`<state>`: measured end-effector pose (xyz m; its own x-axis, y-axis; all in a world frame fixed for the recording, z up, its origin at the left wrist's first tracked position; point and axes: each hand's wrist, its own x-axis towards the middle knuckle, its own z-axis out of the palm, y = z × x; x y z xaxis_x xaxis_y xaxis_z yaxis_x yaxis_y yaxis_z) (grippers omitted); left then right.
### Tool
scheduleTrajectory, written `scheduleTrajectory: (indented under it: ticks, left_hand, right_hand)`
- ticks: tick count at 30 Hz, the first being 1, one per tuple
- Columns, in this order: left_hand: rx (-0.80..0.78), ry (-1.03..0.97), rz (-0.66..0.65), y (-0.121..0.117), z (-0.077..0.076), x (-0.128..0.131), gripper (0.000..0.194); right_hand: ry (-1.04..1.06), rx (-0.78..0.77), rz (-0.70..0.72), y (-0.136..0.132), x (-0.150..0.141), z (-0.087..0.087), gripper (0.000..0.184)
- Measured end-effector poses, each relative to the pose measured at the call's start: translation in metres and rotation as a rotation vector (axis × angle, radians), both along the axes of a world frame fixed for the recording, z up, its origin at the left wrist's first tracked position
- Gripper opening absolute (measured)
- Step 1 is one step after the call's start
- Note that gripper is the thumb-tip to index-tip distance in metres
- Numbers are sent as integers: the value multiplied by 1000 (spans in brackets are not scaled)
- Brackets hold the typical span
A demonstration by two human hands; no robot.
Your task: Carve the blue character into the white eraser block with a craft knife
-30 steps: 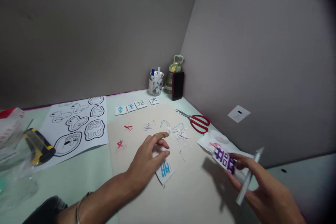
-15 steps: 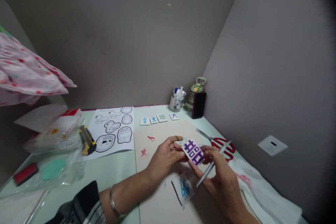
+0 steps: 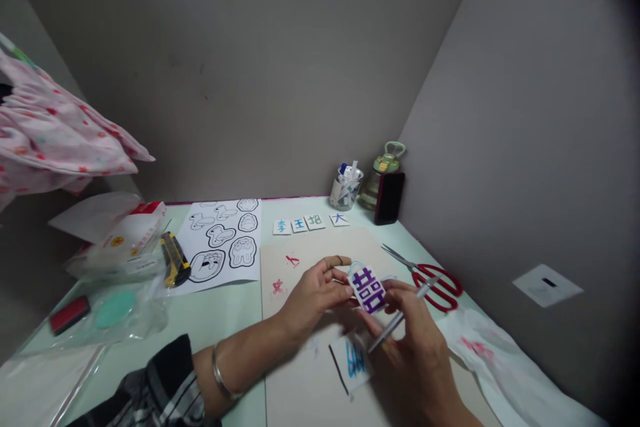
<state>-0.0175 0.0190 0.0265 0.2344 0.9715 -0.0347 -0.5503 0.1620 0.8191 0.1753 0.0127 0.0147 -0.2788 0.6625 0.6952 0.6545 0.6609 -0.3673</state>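
Note:
A small white block (image 3: 368, 289) with a purple character on its face is pinched between both hands above the board. My left hand (image 3: 320, 290), with a tan bandage on one finger, is closed on the block's left edge. At its right edge, my right hand (image 3: 417, 333) grips the block with fingertips and also carries a slim silver pen-shaped craft knife (image 3: 400, 315). The knife slants across the fingers, its thin end pointing up and right. Under the hands lies a clear-edged sheet with blue marks (image 3: 353, 360) and a black line along one side.
Red-handled scissors (image 3: 435, 285) and white stained tissue (image 3: 500, 353) lie right of the board (image 3: 290, 373). Several character squares (image 3: 315, 221) line its far edge. A yellow-black utility knife (image 3: 175, 260) rests by a printed sheet (image 3: 235, 230). A pen cup (image 3: 345, 188) and phone (image 3: 389, 198) stand behind.
The view has shifted slightly, moving the surroundings a little across the picture. The block has turned a little more upright in my hands, and both hands keep their hold.

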Motion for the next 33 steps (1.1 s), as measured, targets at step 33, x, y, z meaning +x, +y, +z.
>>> scheduleTrajectory:
  ticks: [33]
  left_hand:
    - [-45, 62, 92, 13, -4, -11, 56]
  right_hand:
    - [758, -836, 136, 5, -6, 12, 34]
